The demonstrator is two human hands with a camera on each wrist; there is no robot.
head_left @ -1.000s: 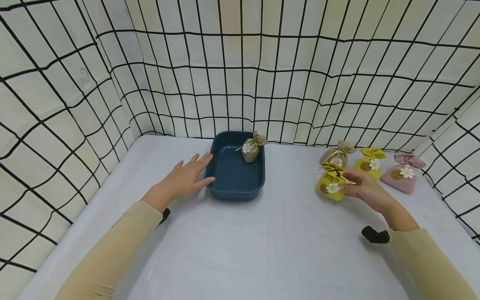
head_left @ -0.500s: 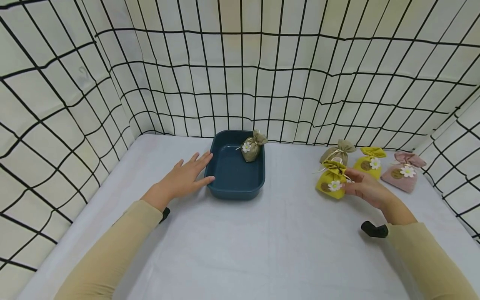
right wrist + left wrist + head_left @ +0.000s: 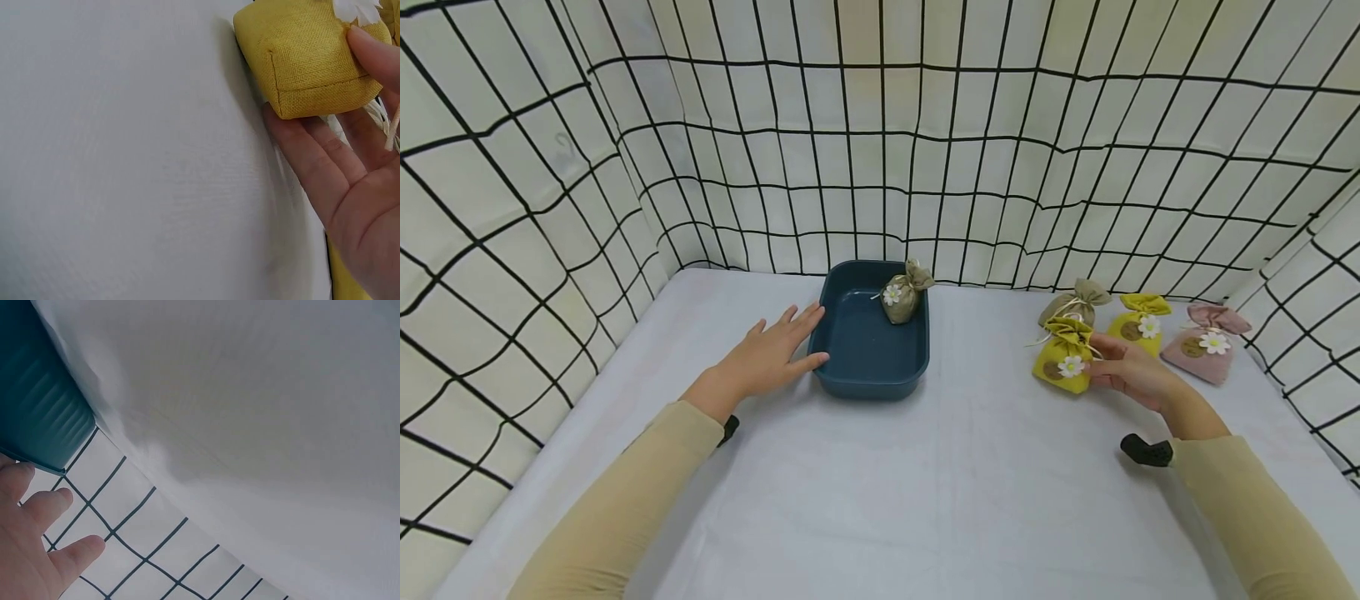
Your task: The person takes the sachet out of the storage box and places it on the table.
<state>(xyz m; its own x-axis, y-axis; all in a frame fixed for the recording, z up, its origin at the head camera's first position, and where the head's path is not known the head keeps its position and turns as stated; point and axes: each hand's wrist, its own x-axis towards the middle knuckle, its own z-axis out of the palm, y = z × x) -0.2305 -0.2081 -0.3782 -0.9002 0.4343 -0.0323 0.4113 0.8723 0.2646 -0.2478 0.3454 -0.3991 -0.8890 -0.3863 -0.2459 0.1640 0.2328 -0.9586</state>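
Since a second ago my right hand has lifted the yellow bag a bit and stood it up more. My thumb sits on its front and my fingers curl under and behind it, so I am holding it. It is just above the white table, in front of the other bags. It stands nearly straight, with its tied top pointing up and its daisy facing me.

My left hand lies flat and loose, holding nothing. Its fingertips touch the side of the blue tray, I think to keep it from sliding.

One brown bag lies in the tray's far corner. Another brown bag, a second yellow bag and a pink bag wait by the checked cloth wall.
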